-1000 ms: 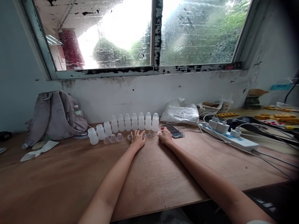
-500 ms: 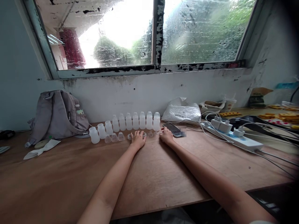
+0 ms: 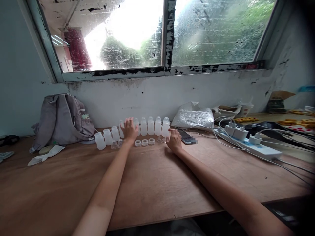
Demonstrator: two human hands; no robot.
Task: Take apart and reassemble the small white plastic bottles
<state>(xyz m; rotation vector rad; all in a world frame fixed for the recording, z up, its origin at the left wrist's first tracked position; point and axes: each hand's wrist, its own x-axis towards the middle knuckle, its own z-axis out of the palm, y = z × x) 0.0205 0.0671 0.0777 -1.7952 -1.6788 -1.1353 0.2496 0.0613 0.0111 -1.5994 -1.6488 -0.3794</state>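
Several capped baby bottles (image 3: 151,127) stand in a row by the wall, frosted white with clear domed covers. My left hand (image 3: 130,130) is in front of the left part of that row, fingers spread. It partly hides the bottles behind it, and I cannot tell whether it touches one. Uncapped bottles (image 3: 107,137) line up to its left, with clear covers (image 3: 114,145) before them. White screw rings (image 3: 145,142) lie in a short line between my hands. My right hand (image 3: 174,141) rests by the row's right end, fingers loosely apart, beside clear nipples (image 3: 159,139).
Right of my right hand lies a phone (image 3: 186,136). Behind it is a clear plastic bag (image 3: 194,116). A power strip (image 3: 258,149) with chargers and trailing cables takes up the right side. A grey backpack (image 3: 60,121) and a white tissue (image 3: 46,155) are at the left.
My left hand has lifted off the white rings and moved left and back to the capped bottles, uncovering the rings. My right hand has stayed near the row's end, its fingers now raised a little.
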